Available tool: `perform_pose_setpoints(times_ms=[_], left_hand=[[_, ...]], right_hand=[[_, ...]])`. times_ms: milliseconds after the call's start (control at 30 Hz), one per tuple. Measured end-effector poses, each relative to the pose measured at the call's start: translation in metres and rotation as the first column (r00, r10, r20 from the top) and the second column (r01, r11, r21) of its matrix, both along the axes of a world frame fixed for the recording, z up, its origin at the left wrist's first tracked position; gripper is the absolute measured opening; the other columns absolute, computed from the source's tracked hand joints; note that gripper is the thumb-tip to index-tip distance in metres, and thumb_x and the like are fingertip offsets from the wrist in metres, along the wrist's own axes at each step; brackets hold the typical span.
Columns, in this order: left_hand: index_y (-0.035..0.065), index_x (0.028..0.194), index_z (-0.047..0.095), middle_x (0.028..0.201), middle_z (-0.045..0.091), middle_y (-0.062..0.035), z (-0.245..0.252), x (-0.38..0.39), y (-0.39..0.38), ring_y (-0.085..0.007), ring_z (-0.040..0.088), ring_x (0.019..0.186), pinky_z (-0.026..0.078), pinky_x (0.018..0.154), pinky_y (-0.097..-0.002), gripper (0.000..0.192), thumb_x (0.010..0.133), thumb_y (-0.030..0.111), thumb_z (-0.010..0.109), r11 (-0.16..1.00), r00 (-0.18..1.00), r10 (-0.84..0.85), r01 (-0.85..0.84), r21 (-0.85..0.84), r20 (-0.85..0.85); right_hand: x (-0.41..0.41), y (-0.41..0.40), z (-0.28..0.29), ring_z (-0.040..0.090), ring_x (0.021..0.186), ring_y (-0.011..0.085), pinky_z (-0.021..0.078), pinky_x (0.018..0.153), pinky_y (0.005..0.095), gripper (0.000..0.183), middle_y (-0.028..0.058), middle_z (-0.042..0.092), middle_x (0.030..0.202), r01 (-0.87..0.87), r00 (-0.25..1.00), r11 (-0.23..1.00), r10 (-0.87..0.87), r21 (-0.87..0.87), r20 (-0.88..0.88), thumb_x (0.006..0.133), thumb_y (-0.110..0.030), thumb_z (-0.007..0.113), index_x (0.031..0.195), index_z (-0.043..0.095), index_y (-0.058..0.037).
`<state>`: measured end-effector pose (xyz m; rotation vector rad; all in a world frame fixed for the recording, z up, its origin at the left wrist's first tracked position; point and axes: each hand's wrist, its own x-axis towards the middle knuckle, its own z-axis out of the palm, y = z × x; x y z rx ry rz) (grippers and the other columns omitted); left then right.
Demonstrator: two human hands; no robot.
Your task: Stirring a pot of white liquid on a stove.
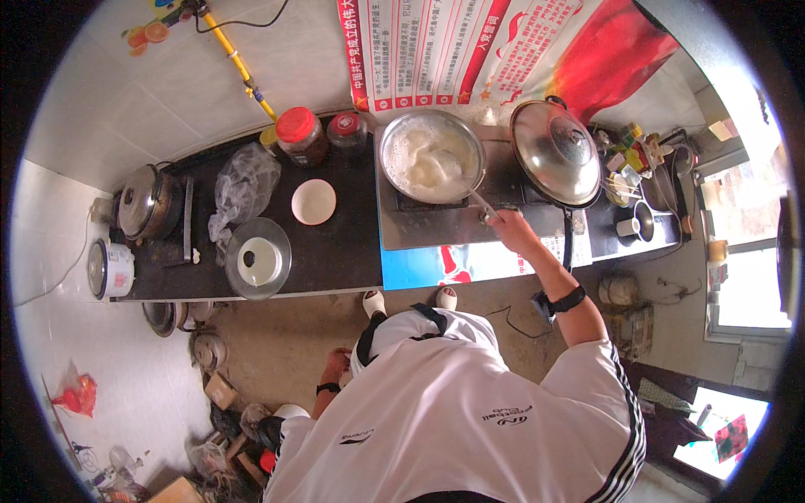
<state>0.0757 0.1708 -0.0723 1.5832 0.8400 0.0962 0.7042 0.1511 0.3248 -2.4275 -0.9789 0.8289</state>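
Note:
My right hand (512,227) grips the handle of a ladle (480,200) on the near right side of a wide metal pan (385,173). The ladle's bowl dips into a pale, frothy liquid (418,148) inside the pan. Beneath the pan is a gas stove (418,223). To its right, a wok under a domed metal lid (553,157) sits with its long black handle (568,239) pointing toward me, close to my right forearm. My left hand (338,359) hangs low beside my hip, and its fingers are partly hidden.
Left of the stove are a white bowl (314,201), a glass bowl (234,273) with a white dish inside, a plastic bag (248,179) and red-lidded jars (300,141). A lidded pot (151,201) and a rice cooker (116,270) stand farther left. Cups and small containers (629,226) crowd the right end.

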Motion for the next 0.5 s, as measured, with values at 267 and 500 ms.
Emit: perform_pose_setpoints(times_ms=[267, 500], left_hand=[[0.0017, 0.099, 0.063, 0.061, 0.058, -0.0091, 0.009, 0.001, 0.003, -0.0173, 0.051, 0.047, 0.04, 0.041, -0.0316, 0.03, 0.082, 0.002, 0.038, 0.999, 0.996, -0.035, 0.036, 0.007, -0.078], [0.0013, 0.1, 0.063, 0.062, 0.059, -0.0098, 0.021, 0.021, -0.01, -0.0174, 0.051, 0.046, 0.042, 0.041, -0.0323, 0.029, 0.083, 0.003, 0.038, 0.722, 0.821, 0.327, -0.537, -0.436, -0.468]], right_hand=[[-0.03, 0.017, 0.003, 0.036, 0.044, 0.007, 0.0249, 0.038, 0.0238, 0.022, -0.0029, 0.041, 0.057, 0.139, 0.816, 0.99, -0.116, -0.003, -0.566, 0.092, -0.017, 0.048, 0.093, 0.061, 0.0011], [-0.044, 0.026, 0.014, 0.03, 0.044, 0.0056, 0.0209, 0.039, 0.0213, 0.023, -0.0034, 0.041, 0.061, 0.247, 0.545, 0.969, -0.136, 0.003, -0.828, 0.095, -0.019, 0.047, 0.098, 0.057, 0.0011]])
